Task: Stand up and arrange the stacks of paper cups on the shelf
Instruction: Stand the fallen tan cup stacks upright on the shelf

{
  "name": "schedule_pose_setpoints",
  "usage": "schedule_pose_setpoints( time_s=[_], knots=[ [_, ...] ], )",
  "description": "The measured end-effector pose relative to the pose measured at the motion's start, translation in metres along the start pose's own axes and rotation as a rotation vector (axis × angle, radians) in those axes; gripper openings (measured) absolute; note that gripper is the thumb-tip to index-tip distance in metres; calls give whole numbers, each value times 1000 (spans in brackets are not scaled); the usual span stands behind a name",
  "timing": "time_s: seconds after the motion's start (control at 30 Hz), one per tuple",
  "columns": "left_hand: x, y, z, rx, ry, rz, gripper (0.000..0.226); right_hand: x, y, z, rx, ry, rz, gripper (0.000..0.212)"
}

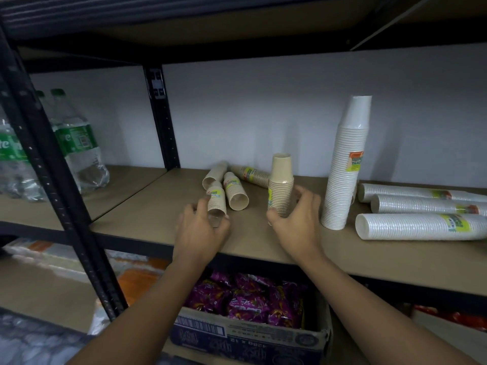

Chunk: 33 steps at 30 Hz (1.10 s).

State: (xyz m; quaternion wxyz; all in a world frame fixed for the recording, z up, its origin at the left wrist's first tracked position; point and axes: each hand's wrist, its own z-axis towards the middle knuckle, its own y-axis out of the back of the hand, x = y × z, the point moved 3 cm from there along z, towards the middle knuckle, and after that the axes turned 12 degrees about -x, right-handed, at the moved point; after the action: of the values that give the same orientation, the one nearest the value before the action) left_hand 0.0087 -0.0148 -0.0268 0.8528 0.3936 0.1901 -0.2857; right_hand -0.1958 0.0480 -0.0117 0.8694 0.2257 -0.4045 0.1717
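On the brown shelf board [147, 209] a short beige cup stack [281, 180] stands upright, and my right hand [297, 222] wraps its base, thumb on the left and fingers on the right. My left hand [203, 230] grips the open end of a lying beige stack [216, 197]. Three more beige stacks lie behind it: one [235, 191] beside it, one [214, 173] at the back left, one [254, 175] behind the upright stack. A tall white stack [347, 167] stands to the right. Three long white stacks [421, 226] lie further right.
Green-labelled plastic bottles [79, 146] stand in the left bay, past a black shelf post [52, 180]. A second post [163, 114] rises at the back. Below the shelf sits a cardboard box [247, 335] of purple snack packs. Another shelf board hangs overhead.
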Motion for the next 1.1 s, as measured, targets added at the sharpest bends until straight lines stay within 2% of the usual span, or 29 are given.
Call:
schedule_pose_setpoints(
  time_s=[0.1,0.17,0.27,0.37,0.57,0.8,1.1],
  knots=[
    [12,16,5,-5,3,59,52,24,7,-15,-183,150,40,59],
    [24,25,11,-11,8,112,49,45,5,-24,-195,229,114,48],
    [42,37,20,-26,6,164,41,73,-13,-31,-43,233,159,35],
    [58,45,31,-24,1,205,38,86,-42,-29,127,161,78,29],
    [85,38,50,13,10,242,31,84,-99,-19,292,78,-170,38],
    [103,17,66,26,38,166,24,75,-133,-12,333,100,-342,53],
    [104,16,62,-9,41,210,28,70,-140,-16,387,34,-350,62]
  ],
)
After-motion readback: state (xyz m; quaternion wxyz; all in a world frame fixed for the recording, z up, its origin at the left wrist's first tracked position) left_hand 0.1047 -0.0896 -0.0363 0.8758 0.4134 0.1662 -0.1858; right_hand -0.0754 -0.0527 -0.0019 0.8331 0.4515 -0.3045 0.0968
